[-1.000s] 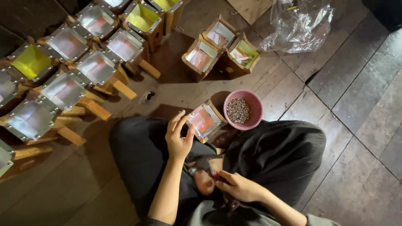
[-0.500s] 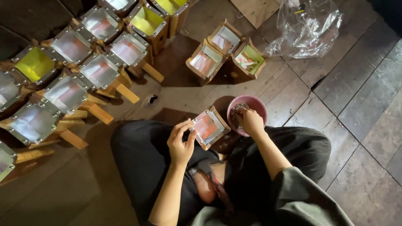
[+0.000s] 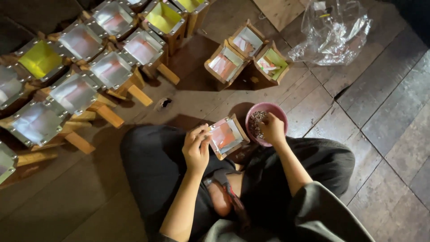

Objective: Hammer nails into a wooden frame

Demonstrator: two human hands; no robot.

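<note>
Wooden floor (image 3: 385,116), left hand (image 3: 197,150) holding box (image 3: 227,136) (tilted), right hand (image 3: 272,129) in pink bowl (image 3: 277,110)

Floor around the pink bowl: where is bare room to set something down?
Bare planks lie right of the pink bowl, below the plastic bag. A smaller patch lies between the three small boxes and the bowl. The upper left is crowded with framed boxes.

Craft wkshop: plank floor (image 3: 385,112), rows of wooden frames (image 3: 112,71).
</note>
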